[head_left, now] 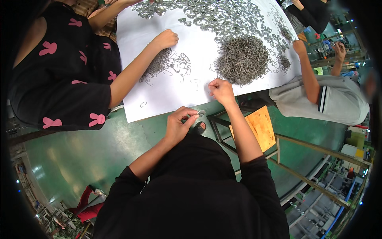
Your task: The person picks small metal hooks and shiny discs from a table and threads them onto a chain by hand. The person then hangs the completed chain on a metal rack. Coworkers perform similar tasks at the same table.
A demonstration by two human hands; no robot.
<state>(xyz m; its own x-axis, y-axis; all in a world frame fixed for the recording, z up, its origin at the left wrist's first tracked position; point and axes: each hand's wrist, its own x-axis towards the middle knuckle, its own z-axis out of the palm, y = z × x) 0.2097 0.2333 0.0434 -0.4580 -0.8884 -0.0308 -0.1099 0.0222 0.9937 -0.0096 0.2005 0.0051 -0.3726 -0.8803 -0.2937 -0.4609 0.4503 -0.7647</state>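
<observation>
My left hand [179,123] is closed in front of the table's near edge, pinching a small shiny metal disc [201,113] between thumb and fingertips. Over the near edge of the white tabletop [159,99], my right hand [223,91] has its fingers pinched together. A thin grey piece that looks like a wire hook [209,87] shows at those fingertips, partly hidden. Just beyond my right hand lies a dense heap of bent wire hooks [244,60]. Farther back spreads a wide pile of shiny round metal discs [223,18].
To the left, a person in a black shirt with pink rabbits [59,75] reaches over a smaller hook pile [161,65]. Another in a grey shirt [318,97] works at the right. A loose hook [143,104] lies near the edge. A wooden stool [260,127] stands right of me.
</observation>
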